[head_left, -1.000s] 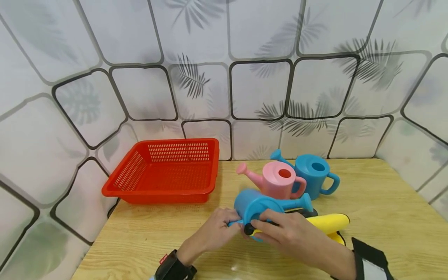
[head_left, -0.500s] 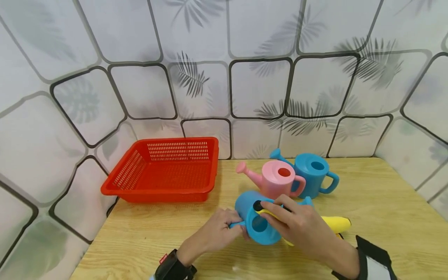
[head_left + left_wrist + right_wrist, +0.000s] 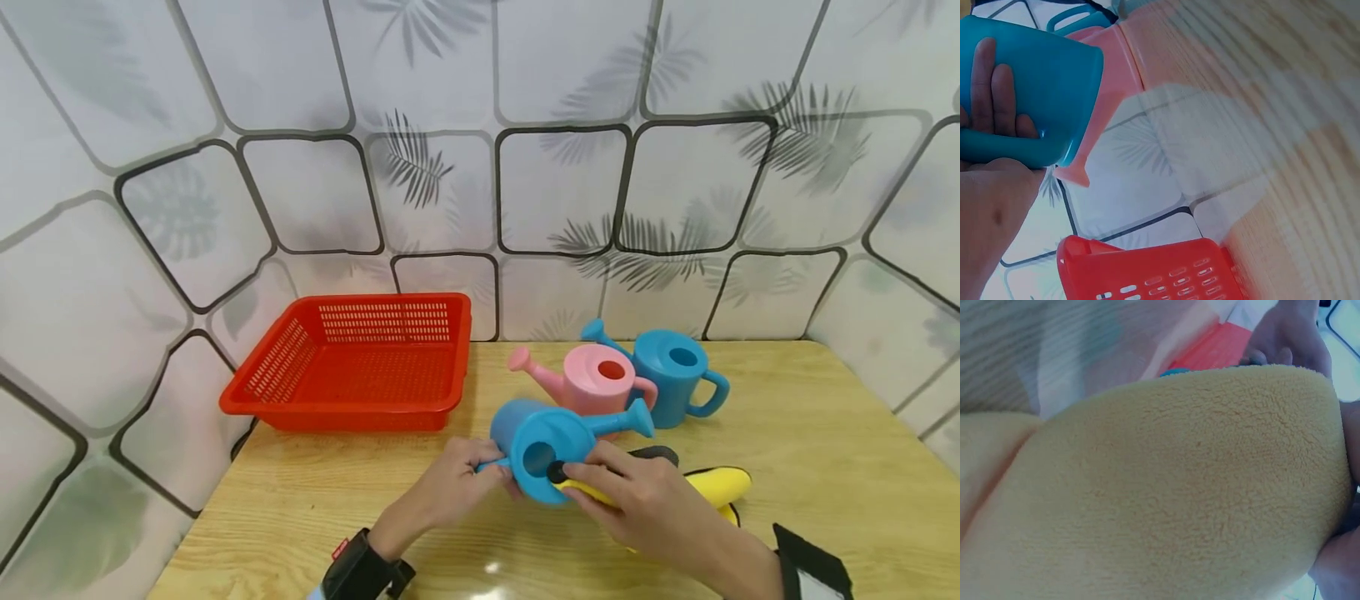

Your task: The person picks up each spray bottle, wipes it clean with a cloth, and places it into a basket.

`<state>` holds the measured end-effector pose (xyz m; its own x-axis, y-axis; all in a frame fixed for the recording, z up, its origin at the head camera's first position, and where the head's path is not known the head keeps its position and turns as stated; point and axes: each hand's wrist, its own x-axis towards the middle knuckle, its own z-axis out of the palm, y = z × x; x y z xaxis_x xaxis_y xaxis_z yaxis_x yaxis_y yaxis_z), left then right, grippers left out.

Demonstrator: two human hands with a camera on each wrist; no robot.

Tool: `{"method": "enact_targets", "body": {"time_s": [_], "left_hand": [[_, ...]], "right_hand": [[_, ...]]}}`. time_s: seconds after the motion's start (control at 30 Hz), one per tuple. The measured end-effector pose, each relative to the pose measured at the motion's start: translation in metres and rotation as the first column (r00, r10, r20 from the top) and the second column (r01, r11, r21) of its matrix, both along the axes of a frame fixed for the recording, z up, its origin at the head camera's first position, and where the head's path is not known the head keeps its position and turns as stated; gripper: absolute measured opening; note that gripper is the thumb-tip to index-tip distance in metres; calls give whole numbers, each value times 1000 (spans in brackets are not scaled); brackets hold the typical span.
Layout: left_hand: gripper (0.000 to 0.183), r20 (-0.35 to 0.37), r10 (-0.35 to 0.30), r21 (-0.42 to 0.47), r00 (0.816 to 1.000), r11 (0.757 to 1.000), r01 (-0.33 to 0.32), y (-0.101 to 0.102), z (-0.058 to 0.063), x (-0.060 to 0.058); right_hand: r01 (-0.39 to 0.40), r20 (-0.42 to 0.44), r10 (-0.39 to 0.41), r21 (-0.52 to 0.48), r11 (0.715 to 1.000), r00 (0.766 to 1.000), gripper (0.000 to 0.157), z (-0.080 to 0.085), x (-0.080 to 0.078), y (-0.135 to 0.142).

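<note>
My left hand [image 3: 457, 483] grips the handle of a blue watering can [image 3: 566, 437]. In the head view the can is tipped over, so its round top opening faces me and its spout points right. The left wrist view shows curled fingers [image 3: 1004, 100] against the blue can wall. My right hand [image 3: 645, 504] pinches a yellow fuzzy soft thing [image 3: 596, 492] near its black end, which sits at the lower right edge of the can's opening. Its thick yellow lobes [image 3: 720, 485] stick out behind the hand. Close up, the fuzzy yellow surface [image 3: 1179, 487] fills most of the right wrist view.
Behind the held can, a pink watering can [image 3: 597, 379] and another blue watering can [image 3: 671, 375] stand upright on the wooden table [image 3: 810, 433]. A red plastic basket [image 3: 345, 421] lies at the back left. A patterned curtain wall [image 3: 555, 192] borders the table.
My right hand has brought the black end of the yellow thing up across the can's opening, then down to its lower right edge. The tilted blue can has shifted slightly left.
</note>
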<state>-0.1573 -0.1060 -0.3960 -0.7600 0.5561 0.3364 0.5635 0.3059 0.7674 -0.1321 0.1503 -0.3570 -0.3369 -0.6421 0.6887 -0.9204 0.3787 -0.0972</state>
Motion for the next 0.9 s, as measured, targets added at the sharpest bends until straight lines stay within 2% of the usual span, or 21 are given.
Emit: {"method": "enact_targets", "body": {"time_s": [0.13, 0.23, 0.6, 0.8, 0.9], "left_hand": [[28, 18, 6, 22, 1000, 1000, -7, -2, 3, 0], [27, 17, 2, 29, 1000, 1000, -2, -2, 3, 0], [30, 4, -4, 25, 1000, 1000, 4, -5, 0, -2], [30, -11, -11, 30, 1000, 999, 11, -5, -3, -3], [29, -25, -8, 23, 1000, 1000, 9, -4, 6, 2]], "right_hand": [[-72, 47, 72, 14, 997, 996, 36, -5, 2, -2], [-82, 45, 81, 15, 997, 996, 34, -7, 3, -2], [-65, -27, 65, -18, 998, 998, 35, -9, 0, 2], [-18, -78, 17, -20, 1000, 997, 39, -10, -2, 6], [3, -96, -5, -23, 1000, 995, 42, -9, -3, 8]]}}
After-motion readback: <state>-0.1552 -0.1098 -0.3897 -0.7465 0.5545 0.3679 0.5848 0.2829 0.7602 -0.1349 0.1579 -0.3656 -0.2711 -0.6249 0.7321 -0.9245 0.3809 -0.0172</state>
